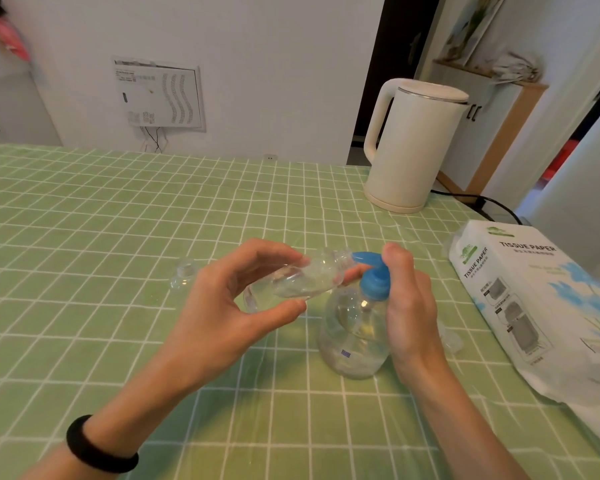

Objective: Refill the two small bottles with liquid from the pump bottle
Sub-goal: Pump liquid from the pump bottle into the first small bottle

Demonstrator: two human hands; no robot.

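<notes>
— Green checked surface (84, 220); how far was the refill?
— Early, I judged. One small bottle (298, 282) lay tilted, its mouth at the blue nozzle of the pump bottle (354, 334), held in the narrow grip of the left hand (229, 306). The right hand (409, 306) curled over the pump. I couldn't tell the fill level.
— The other?
— A second small bottle (184, 275) stood apart to the left, untouched.

Green table (84, 220); kettle (413, 147); tissues (534, 306); pump bottle (354, 334)

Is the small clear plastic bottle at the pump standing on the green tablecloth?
No, the left hand holds the small clear bottle tilted midair, mouth at the blue pump spout.
</notes>
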